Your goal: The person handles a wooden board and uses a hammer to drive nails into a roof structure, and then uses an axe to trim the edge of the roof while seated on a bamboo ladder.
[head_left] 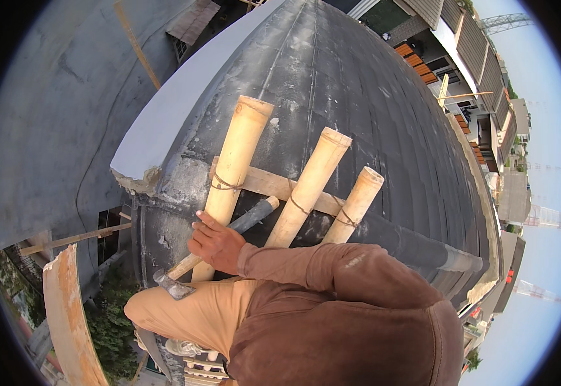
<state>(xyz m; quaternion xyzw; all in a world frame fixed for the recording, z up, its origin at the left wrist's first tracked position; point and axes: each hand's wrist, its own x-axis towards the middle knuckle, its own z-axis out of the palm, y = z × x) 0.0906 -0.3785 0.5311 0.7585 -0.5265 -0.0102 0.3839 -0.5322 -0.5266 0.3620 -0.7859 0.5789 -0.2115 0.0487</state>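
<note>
My right hand (pixel 216 243) reaches leftward and lies over the handle of a hatchet (pixel 253 215). Its fingertips rest against the leftmost bamboo pole (pixel 237 135), with the forefinger partly stretched out. The palm hides the middle of the handle, which has a dark grey wrap toward its upper end. Beside my tan-trousered thigh is the hatchet's metal head (pixel 176 287). Two more bamboo poles, a middle one (pixel 316 177) and a right one (pixel 359 199), stand in the same row. Thin ties bind all three to a wooden crosspiece (pixel 271 183). My left hand is out of sight.
A dark, curved roof surface (pixel 370 109) rises beyond the poles, with a pale raised edge (pixel 177 96) along its left. Below left are a bent wooden board (pixel 68 309), a plant (pixel 110 331) and a drop. Houses (pixel 473 71) stand at the far right.
</note>
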